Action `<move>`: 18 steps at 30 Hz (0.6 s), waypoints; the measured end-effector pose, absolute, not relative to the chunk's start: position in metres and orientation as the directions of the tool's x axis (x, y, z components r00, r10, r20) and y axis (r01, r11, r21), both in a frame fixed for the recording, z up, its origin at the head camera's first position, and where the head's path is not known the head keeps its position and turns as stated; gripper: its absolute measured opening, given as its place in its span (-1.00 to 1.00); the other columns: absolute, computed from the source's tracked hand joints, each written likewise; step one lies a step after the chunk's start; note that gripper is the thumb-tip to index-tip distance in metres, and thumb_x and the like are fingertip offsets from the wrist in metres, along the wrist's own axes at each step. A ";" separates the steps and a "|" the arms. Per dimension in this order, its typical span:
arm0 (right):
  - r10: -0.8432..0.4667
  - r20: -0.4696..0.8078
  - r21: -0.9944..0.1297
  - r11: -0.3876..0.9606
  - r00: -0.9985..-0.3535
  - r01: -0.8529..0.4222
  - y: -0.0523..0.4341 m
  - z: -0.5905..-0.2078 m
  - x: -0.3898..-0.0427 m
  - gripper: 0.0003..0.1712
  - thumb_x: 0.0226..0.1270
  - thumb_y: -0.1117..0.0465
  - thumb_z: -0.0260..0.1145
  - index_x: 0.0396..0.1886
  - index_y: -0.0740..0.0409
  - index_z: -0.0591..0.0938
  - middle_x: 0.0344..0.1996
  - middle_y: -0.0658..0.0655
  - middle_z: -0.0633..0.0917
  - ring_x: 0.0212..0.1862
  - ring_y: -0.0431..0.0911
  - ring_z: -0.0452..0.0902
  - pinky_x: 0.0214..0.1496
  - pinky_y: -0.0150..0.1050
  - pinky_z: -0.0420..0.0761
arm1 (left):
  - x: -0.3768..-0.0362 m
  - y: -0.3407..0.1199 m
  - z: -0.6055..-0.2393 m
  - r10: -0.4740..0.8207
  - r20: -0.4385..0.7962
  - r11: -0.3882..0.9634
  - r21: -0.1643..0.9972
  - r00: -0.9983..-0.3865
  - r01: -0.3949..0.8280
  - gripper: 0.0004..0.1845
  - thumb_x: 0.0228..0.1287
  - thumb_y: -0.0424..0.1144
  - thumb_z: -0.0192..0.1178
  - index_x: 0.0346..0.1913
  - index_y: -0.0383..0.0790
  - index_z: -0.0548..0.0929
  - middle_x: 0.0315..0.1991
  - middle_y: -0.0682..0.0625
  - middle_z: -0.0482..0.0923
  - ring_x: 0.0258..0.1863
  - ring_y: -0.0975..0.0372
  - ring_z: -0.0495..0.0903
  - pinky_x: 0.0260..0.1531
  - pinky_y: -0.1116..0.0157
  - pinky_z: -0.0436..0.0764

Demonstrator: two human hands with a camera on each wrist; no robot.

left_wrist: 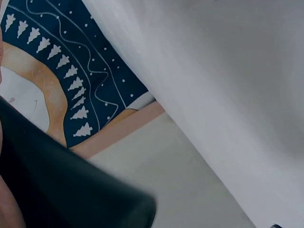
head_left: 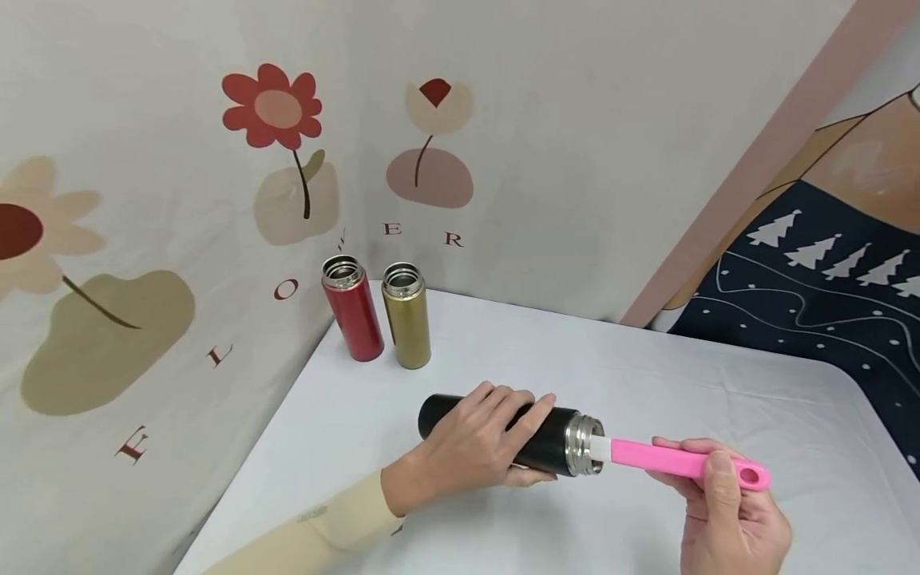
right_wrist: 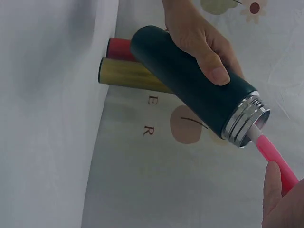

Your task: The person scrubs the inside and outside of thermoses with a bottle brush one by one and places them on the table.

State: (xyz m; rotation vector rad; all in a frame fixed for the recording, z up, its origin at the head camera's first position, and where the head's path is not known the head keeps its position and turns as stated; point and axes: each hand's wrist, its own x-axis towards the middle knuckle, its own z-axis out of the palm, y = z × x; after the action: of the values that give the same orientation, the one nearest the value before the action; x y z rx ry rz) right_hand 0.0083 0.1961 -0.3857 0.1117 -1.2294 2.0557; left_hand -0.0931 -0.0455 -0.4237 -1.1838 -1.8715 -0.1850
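Note:
My left hand (head_left: 477, 439) grips a black thermos bottle (head_left: 549, 439) around its body, tilted nearly on its side with the bare steel mouth pointing right. In the right wrist view the same bottle (right_wrist: 190, 80) looks dark green and its threaded neck (right_wrist: 246, 118) is uncovered. My right hand (head_left: 733, 499) pinches the pink handle (head_left: 657, 458) of a bottle brush between thumb and fingers. The brush's white shaft (head_left: 600, 449) goes into the mouth, and its head is hidden inside. The left wrist view shows only the bottle's dark side (left_wrist: 71, 175) and a bit of fingers.
Behind the hands, a red bottle (head_left: 354, 311) and a gold bottle (head_left: 407, 319) stand upright and uncapped at the back left corner of the white table (head_left: 618, 359). Fabric walls (head_left: 561, 160) printed with flowers and letters rise along the left and back edges.

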 end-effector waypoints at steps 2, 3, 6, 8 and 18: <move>0.525 0.428 -0.712 -0.305 -0.735 -0.632 0.199 -0.388 0.008 -0.61 0.68 0.47 0.16 -0.04 0.95 0.47 -0.18 0.50 0.71 -0.20 0.18 0.86 -0.06 -0.04 0.75 | -0.092 -0.048 -0.424 0.673 0.723 0.521 -0.317 -0.154 0.792 -0.10 0.34 0.36 0.29 0.40 -0.35 0.55 -0.08 -0.09 0.69 -0.23 0.13 0.69 -0.22 0.24 0.69; 0.519 0.433 -0.706 -0.313 -0.737 -0.636 0.201 -0.388 0.008 -0.61 0.69 0.47 0.14 -0.04 0.95 0.47 -0.17 0.50 0.72 -0.20 0.19 0.86 -0.04 -0.04 0.75 | -0.092 -0.049 -0.425 0.684 0.713 0.514 -0.320 -0.155 0.796 -0.12 0.34 0.33 0.28 0.41 -0.36 0.54 -0.06 -0.10 0.69 -0.20 0.12 0.69 -0.19 0.23 0.69; 0.533 0.427 -0.678 -0.346 -0.730 -0.649 0.207 -0.387 0.008 -0.59 0.69 0.47 0.15 -0.01 0.98 0.44 -0.18 0.52 0.73 -0.21 0.21 0.86 -0.03 -0.03 0.75 | -0.091 -0.053 -0.425 0.698 0.692 0.497 -0.283 -0.184 0.820 -0.13 0.35 0.28 0.32 0.44 -0.35 0.50 0.01 -0.11 0.65 -0.08 0.11 0.68 -0.08 0.20 0.71; 0.553 0.406 -0.679 -0.350 -0.727 -0.645 0.211 -0.383 0.009 -0.56 0.70 0.44 0.17 0.01 0.98 0.44 -0.19 0.52 0.73 -0.20 0.22 0.85 -0.04 -0.04 0.74 | -0.090 -0.058 -0.424 0.697 0.684 0.491 -0.236 -0.216 0.838 -0.11 0.36 0.28 0.37 0.46 -0.35 0.48 0.08 -0.12 0.64 0.00 0.11 0.68 -0.02 0.20 0.72; 0.632 0.302 -0.739 -0.318 -0.713 -0.594 0.239 -0.380 0.018 -0.55 0.66 0.33 0.28 0.02 0.82 0.51 -0.19 0.55 0.77 -0.21 0.19 0.86 0.03 -0.12 0.74 | -0.090 -0.067 -0.419 0.667 0.681 0.436 -0.030 -0.301 0.899 -0.10 0.12 0.09 0.61 0.37 -0.36 0.48 0.18 -0.15 0.60 0.04 0.13 0.67 -0.01 0.28 0.72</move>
State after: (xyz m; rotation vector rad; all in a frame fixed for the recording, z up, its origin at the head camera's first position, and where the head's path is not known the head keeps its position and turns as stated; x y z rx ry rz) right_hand 0.0178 0.2395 -0.3798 -0.0545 -1.1380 2.0743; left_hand -0.0895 -0.0669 -0.4194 -1.3117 -2.0673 -0.4808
